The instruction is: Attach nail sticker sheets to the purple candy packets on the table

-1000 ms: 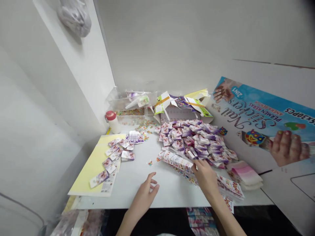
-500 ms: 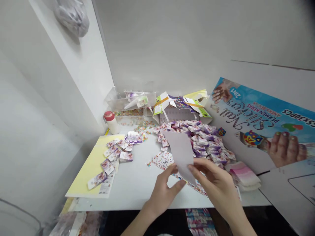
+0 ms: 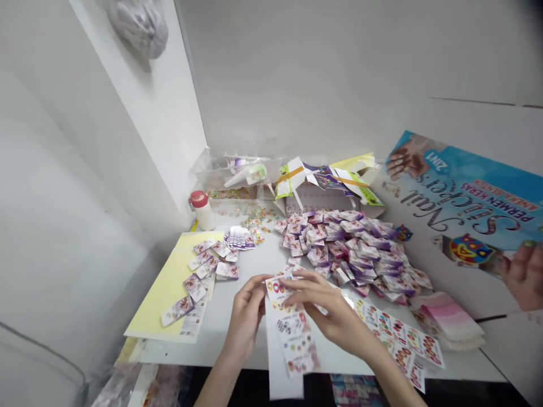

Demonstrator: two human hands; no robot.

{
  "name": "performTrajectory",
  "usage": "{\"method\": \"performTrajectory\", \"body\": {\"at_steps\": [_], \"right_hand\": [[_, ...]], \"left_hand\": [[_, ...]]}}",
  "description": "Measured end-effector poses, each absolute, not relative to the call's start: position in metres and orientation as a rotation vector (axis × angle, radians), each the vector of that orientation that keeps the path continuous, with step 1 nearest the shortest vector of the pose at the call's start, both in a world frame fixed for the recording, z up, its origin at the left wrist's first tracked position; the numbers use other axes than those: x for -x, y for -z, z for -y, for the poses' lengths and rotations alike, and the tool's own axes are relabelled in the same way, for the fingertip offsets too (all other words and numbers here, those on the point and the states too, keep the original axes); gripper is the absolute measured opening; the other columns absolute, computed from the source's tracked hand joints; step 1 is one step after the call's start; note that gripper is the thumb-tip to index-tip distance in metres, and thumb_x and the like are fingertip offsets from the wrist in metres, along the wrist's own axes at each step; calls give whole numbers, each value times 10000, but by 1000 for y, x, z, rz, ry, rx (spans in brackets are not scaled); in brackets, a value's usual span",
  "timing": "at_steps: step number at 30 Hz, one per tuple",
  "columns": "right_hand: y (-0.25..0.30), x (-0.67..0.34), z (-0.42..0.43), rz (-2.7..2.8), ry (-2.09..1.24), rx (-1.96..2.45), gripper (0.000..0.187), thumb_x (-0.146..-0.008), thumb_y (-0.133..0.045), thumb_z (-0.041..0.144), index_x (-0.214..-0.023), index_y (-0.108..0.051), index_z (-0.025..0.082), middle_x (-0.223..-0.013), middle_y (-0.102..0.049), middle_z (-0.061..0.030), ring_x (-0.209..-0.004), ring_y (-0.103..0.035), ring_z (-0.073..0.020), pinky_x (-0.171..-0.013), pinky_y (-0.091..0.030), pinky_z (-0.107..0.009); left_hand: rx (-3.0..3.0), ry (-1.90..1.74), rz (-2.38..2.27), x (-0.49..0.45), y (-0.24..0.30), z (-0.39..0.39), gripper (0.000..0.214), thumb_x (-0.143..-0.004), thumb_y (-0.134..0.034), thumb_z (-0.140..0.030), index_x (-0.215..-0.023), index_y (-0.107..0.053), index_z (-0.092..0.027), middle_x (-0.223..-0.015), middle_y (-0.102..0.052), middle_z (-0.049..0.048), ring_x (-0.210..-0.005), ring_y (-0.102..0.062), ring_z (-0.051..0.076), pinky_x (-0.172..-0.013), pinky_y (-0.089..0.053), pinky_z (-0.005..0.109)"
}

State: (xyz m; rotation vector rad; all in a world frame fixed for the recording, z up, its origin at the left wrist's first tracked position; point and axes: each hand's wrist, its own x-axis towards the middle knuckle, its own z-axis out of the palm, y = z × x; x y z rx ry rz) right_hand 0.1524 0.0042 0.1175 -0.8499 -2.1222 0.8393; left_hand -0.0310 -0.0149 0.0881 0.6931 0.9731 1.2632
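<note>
A nail sticker sheet (image 3: 292, 333) with colourful rows lies over a longer white strip (image 3: 286, 389), tilted toward me above the table's front edge. My left hand (image 3: 245, 314) is closed on the left edge near the top. Fingers of my right hand (image 3: 333, 311) bend over the sheet's upper right part; its thumb is hidden. Slight motion blur softens the sheet's lower end. Right of my right hand, more printed sticker sheets (image 3: 399, 339) are spread out. Behind both hands sits a large heap of small purple-and-white packets (image 3: 352, 246).
More packets (image 3: 195, 287) lie on a yellow sheet (image 3: 148, 311) at left, near a red-capped bottle (image 3: 203, 210). Loose candy beads (image 3: 258, 220) are scattered farther back. A clear plastic bin (image 3: 233, 175) and opened carton (image 3: 320, 198) stand behind; a large printed box (image 3: 458, 226) borders the right.
The strip has come down toward me and now shows its printed sticker side instead of plain white. My left hand shifted left; my right fingers moved over the top. The view turned slightly left.
</note>
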Motion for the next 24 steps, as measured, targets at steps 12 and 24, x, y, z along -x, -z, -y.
{"method": "performTrajectory", "body": {"at_steps": [12, 24], "right_hand": [[-105, -122, -12, 1770, -1279, 1081, 351, -889, -497, 447, -714, -630, 173, -638, -577, -6, -608, -519, -135, -580, -417, -236], [-42, -88, -164, 2114, -702, 1613, 257, -905, -447, 197, -1092, -618, 152, -1019, -666, -105, -931, -618, -190, -815, -462, -283]], "left_hand": [[-910, -1129, -983, 48, -74, 21, 333, -732, -693, -416, -898, -660, -129, -861, -724, 110, -743, -687, 218, -650, -552, 297], [-619, -1283, -1228, 65, -54, 27, 483, -590, -765, -509, -814, -497, -176, -613, -711, 61, -484, -645, 171, -408, -485, 216]]}}
